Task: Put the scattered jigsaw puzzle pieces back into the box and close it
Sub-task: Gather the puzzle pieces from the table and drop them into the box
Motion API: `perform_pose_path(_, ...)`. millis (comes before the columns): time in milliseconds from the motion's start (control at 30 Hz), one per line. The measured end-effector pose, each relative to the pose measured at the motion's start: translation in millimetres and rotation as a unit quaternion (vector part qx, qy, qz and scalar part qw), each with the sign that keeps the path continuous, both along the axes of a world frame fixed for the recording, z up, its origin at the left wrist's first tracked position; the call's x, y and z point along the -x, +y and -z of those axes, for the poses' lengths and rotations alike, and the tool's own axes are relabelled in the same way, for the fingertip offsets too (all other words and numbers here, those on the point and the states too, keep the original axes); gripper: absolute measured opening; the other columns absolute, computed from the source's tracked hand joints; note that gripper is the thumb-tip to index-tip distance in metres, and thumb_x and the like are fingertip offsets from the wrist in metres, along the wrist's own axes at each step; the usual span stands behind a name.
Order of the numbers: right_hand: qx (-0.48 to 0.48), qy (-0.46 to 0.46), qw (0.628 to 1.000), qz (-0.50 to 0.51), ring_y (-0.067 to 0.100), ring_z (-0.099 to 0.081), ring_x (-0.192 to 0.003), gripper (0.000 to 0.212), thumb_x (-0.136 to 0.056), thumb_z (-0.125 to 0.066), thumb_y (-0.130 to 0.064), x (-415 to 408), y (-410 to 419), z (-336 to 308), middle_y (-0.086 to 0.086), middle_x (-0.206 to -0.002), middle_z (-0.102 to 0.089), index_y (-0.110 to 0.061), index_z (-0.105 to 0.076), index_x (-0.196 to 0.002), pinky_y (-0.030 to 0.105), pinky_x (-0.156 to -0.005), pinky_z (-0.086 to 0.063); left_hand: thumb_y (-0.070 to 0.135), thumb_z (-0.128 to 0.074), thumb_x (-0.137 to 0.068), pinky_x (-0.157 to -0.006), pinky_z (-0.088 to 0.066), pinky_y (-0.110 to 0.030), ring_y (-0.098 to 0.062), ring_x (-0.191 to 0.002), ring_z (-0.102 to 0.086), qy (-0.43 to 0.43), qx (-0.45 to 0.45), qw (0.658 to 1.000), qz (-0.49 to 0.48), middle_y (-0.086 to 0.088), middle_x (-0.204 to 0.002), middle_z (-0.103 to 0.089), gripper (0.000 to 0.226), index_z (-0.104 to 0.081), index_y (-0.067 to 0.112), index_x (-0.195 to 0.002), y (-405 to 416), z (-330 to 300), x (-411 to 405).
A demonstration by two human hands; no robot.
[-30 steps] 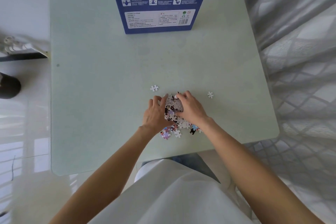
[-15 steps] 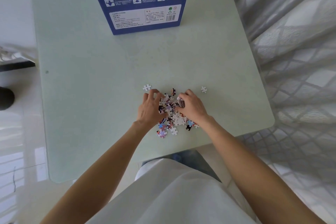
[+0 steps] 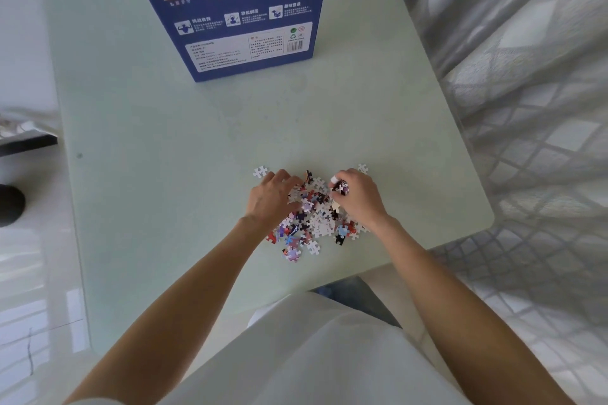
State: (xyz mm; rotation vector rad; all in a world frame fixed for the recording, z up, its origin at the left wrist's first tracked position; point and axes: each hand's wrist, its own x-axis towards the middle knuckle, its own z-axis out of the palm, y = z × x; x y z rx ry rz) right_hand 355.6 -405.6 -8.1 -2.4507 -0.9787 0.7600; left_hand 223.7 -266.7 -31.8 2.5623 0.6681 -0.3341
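A loose heap of jigsaw pieces (image 3: 316, 220) lies on the pale green table (image 3: 164, 174) near its front edge. My left hand (image 3: 271, 199) rests palm down on the heap's left side, fingers spread and curled over pieces. My right hand (image 3: 357, 196) is curled at the heap's right side, pinching a small clump of dark pieces. One white piece (image 3: 260, 172) lies apart just beyond my left fingers, and another white piece (image 3: 362, 168) sits beyond my right hand. The blue puzzle box (image 3: 237, 13) stands upright at the far side; its top is out of frame.
A sheer patterned curtain (image 3: 533, 108) hangs close along the table's right edge. A dark round object (image 3: 10, 209) and a dark shelf edge (image 3: 29, 141) sit off the table's left side over a glossy white floor.
My hands have drawn apart, uncovering more of the heap between them. My right hand has lifted a clump of pieces. The camera has tilted down, so the box shows larger.
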Motion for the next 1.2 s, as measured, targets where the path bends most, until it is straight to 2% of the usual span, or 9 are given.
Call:
perform_pose_path(100, 0.007, -0.001, 1.0, -0.007, 0.015, -0.056, -0.077, 0.011, -0.083, -0.065, -0.013, 0, -3, -1, 0.001, -0.108, -0.056, -0.017, -0.064, -0.094, 0.021, -0.073, -0.04, 0.041, -0.059, -0.087, -0.079, -0.05, -0.031, -0.017, -0.113, -0.049, -0.008, -0.003, 1.0, 0.011, 0.001, -0.127, -0.051, 0.045, -0.049, 0.029, -0.13, 6, -3, -2)
perform_pose_path(167, 0.007, 0.001, 1.0, -0.005, 0.017, -0.057, -0.088, 0.014, -0.083, -0.066, -0.012, 0, -3, -1, 0.0, -0.113, -0.053, -0.017, -0.064, -0.096, 0.022, -0.081, -0.04, 0.04, -0.06, -0.087, -0.079, -0.05, -0.032, -0.018, -0.113, -0.05, -0.013, 0.002, 1.0, 0.009, 0.001, -0.127, -0.051, 0.044, -0.05, 0.029, -0.129, 9, -4, -3)
perform_pose_path(333, 0.018, 0.011, 1.0, -0.003, 0.016, -0.054, -0.1, 0.022, -0.086, -0.062, -0.009, 2, -4, -1, 0.004, -0.119, -0.056, -0.014, -0.061, -0.107, 0.019, -0.082, -0.033, 0.034, -0.065, -0.085, -0.078, -0.047, -0.03, -0.019, -0.107, -0.056, -0.03, 0.042, 0.998, -0.04, 0.001, -0.125, -0.053, 0.042, -0.054, 0.026, -0.125, 13, -5, -7)
perform_pose_path(467, 0.017, 0.014, 1.0, -0.001, 0.019, -0.054, -0.108, 0.035, -0.087, -0.058, -0.004, 3, -3, -3, 0.005, -0.124, -0.056, -0.012, -0.054, -0.121, 0.018, -0.085, -0.033, 0.036, -0.062, -0.085, -0.072, -0.043, -0.028, -0.02, -0.1, -0.057, -0.013, 0.036, 0.998, -0.054, 0.0, -0.112, -0.059, 0.041, -0.053, 0.023, -0.123, 14, -6, -12)
perform_pose_path(700, 0.034, 0.012, 0.999, 0.002, 0.021, -0.05, -0.118, 0.053, -0.087, -0.06, -0.007, 4, -1, -2, 0.004, -0.135, -0.049, -0.014, -0.039, -0.135, 0.031, -0.099, -0.038, 0.026, -0.056, -0.088, -0.072, -0.044, -0.027, -0.021, -0.097, -0.06, 0.005, 0.072, 0.994, -0.078, -0.003, -0.112, -0.064, 0.032, -0.057, 0.022, -0.12, 12, -7, -20)
perform_pose_path(800, 0.032, 0.015, 0.999, 0.01, 0.022, -0.049, -0.121, 0.056, -0.087, -0.061, -0.008, 5, 0, -1, 0.006, -0.135, -0.05, -0.011, -0.037, -0.137, 0.033, -0.101, -0.038, 0.041, -0.061, -0.084, -0.077, -0.048, -0.03, -0.021, -0.102, -0.057, 0.02, 0.079, 0.995, -0.05, -0.002, -0.115, -0.06, 0.046, -0.051, 0.022, -0.126, 7, -6, -21)
perform_pose_path(900, 0.031, 0.014, 0.999, 0.01, 0.022, -0.046, -0.125, 0.054, -0.088, -0.059, -0.008, 6, -2, 2, 0.007, -0.137, -0.048, -0.009, -0.038, -0.137, 0.032, -0.104, -0.035, 0.054, -0.063, -0.079, -0.085, -0.046, -0.033, -0.02, -0.111, -0.051, 0.033, 0.038, 0.999, -0.012, 0.0, -0.12, -0.054, 0.062, -0.046, 0.022, -0.13, -3, -2, -21)
perform_pose_path(1067, 0.027, 0.013, 1.0, 0.001, 0.022, -0.047, -0.122, 0.047, -0.089, -0.057, -0.007, 6, -5, 4, 0.007, -0.133, -0.049, -0.008, -0.042, -0.134, 0.029, -0.101, -0.034, 0.033, -0.061, -0.088, -0.074, -0.049, -0.033, -0.024, -0.091, -0.061, -0.027, 0.056, 0.997, -0.041, -0.003, -0.1, -0.062, 0.034, -0.058, 0.019, -0.119, -11, 2, -23)
perform_pose_path(1200, 0.022, 0.008, 1.0, -0.004, 0.021, -0.05, -0.116, 0.04, -0.09, -0.056, -0.008, 4, -5, -2, 0.008, -0.13, -0.05, -0.009, -0.047, -0.13, 0.025, -0.097, -0.035, 0.025, -0.064, -0.087, -0.076, -0.048, -0.031, -0.024, -0.082, -0.063, -0.06, 0.096, 0.991, -0.074, -0.007, -0.095, -0.068, 0.025, -0.066, 0.014, -0.109, -6, -3, -20)
